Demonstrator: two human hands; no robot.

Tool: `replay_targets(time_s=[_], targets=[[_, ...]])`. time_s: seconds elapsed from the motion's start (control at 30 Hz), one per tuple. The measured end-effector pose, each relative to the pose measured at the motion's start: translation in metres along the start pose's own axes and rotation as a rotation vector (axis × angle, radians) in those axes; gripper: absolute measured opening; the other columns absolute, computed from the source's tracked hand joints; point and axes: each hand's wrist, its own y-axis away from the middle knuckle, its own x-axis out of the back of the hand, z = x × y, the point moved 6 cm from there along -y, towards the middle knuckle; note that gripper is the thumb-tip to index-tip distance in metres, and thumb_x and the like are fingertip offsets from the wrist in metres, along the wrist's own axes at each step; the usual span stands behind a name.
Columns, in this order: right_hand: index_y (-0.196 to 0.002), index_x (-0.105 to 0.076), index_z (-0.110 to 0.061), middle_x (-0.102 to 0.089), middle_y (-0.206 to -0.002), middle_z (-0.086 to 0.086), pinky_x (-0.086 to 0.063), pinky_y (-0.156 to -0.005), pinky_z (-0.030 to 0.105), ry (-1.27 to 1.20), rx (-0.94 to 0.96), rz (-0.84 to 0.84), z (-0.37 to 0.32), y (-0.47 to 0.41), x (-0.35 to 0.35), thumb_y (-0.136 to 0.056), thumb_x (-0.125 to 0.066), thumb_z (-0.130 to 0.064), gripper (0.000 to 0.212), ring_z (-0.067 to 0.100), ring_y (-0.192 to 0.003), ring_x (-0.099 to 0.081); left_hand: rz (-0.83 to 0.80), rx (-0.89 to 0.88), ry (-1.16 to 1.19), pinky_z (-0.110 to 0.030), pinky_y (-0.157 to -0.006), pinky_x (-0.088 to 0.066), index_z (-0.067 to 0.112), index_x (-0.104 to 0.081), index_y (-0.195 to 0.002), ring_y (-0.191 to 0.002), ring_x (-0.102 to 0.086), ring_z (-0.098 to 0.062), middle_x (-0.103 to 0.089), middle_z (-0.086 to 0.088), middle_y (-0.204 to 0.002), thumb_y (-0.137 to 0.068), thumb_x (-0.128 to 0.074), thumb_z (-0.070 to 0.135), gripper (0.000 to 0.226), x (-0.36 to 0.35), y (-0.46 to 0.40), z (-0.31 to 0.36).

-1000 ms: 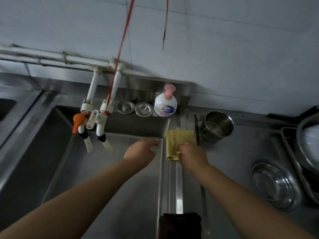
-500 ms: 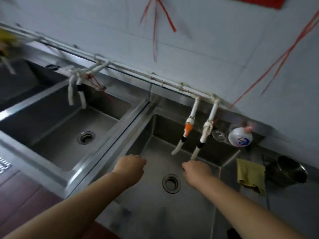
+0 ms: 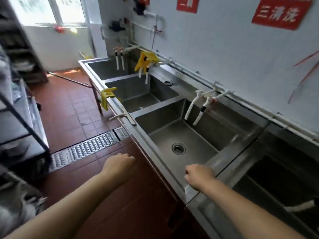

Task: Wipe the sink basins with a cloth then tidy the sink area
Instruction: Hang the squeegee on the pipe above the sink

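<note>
My left hand (image 3: 119, 163) hangs over the red floor tiles (image 3: 72, 107), right hand (image 3: 200, 175) over steel sink basin (image 3: 172, 121) corner, both loosely curled, holding nothing, well apart

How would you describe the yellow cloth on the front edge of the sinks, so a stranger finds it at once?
Follow the steel sink row toward the window. On its front rim beside the second basin hangs a yellow cloth. The other yellow cloth hangs higher, over the taps by the wall.
</note>
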Motion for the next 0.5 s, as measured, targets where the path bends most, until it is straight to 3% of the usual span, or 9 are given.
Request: replay_targets(time_s=[0.17, 0.37, 0.5], targets=[[-0.102, -0.060, -0.023, -0.062, -0.108, 0.003, -0.041, -0.068, 0.030, 0.017, 0.125, 0.009, -0.074, -0.057, 0.024, -0.092, -0.042, -0.030, 0.021, 0.026, -0.097, -0.058, 0.008, 0.158, 0.064, -0.033, -0.078, -0.050, 0.025, -0.060, -0.113, -0.108, -0.058, -0.020, -0.062, 0.004, -0.116, -0.092, -0.042, 0.034, 0.029, -0.009, -0.002, -0.087], [-0.099, -0.061, -0.023, -0.063, -0.100, 0.000, -0.049, -0.073, 0.033, 0.015, 0.195, 0.019, -0.118, -0.139, 0.045, -0.091, -0.044, -0.029, 0.020, 0.021, -0.090, -0.059, -0.005, 0.250, 0.060, -0.032, -0.084, -0.048, 0.026, -0.058, -0.120, -0.114, -0.056, -0.020, -0.059, 0.004, -0.123, -0.093, -0.043, 0.033, 0.032, -0.015, -0.035, -0.157], [-0.101, -0.062, -0.025, -0.063, -0.101, -0.002, -0.047, -0.070, 0.031, -0.016, 0.233, 0.069, -0.144, -0.211, 0.065, -0.092, -0.045, -0.030, 0.020, 0.018, -0.090, -0.059, -0.044, 0.324, 0.059, -0.032, -0.086, -0.047, 0.027, -0.057, -0.122, -0.115, -0.054, -0.021, -0.058, 0.003, -0.124, -0.093, -0.044, 0.033, 0.032, -0.017, -0.077, -0.207]])
